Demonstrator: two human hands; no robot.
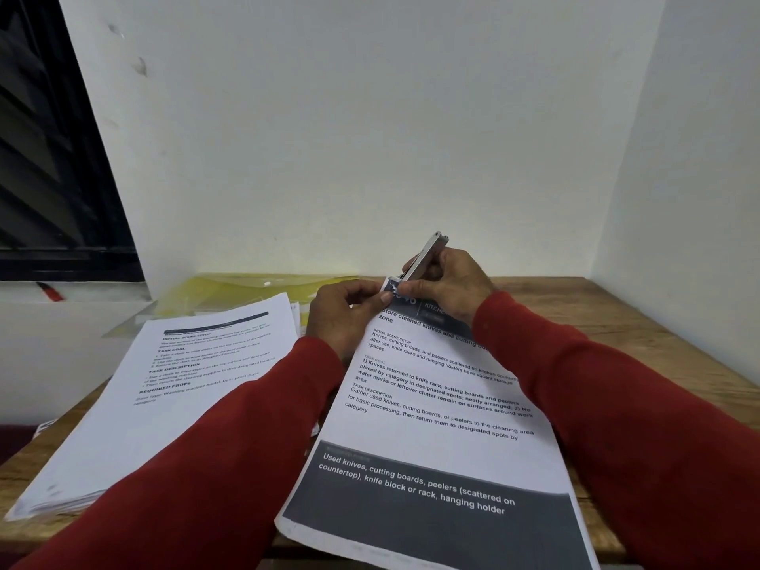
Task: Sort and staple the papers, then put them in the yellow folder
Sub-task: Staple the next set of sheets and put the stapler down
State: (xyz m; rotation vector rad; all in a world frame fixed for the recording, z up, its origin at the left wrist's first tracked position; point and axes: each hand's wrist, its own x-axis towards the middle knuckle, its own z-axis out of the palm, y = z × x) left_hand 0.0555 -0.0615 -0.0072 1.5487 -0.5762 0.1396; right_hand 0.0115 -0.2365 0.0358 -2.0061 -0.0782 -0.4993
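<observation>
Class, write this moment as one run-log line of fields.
step: stapling | left hand: pinches top corner of kitchen papers | right hand: grips stapler at that corner | yellow folder: behind, on table

A worn wooden table with visible brown grain (641,322) stands pushed into a corner of plain off-white painted walls (370,137); the rear wall carries a few small scuff marks high at the left. At the far left a dark, black-framed window (49,166) sits above a pale white sill (61,322). The light is soft and even.
</observation>
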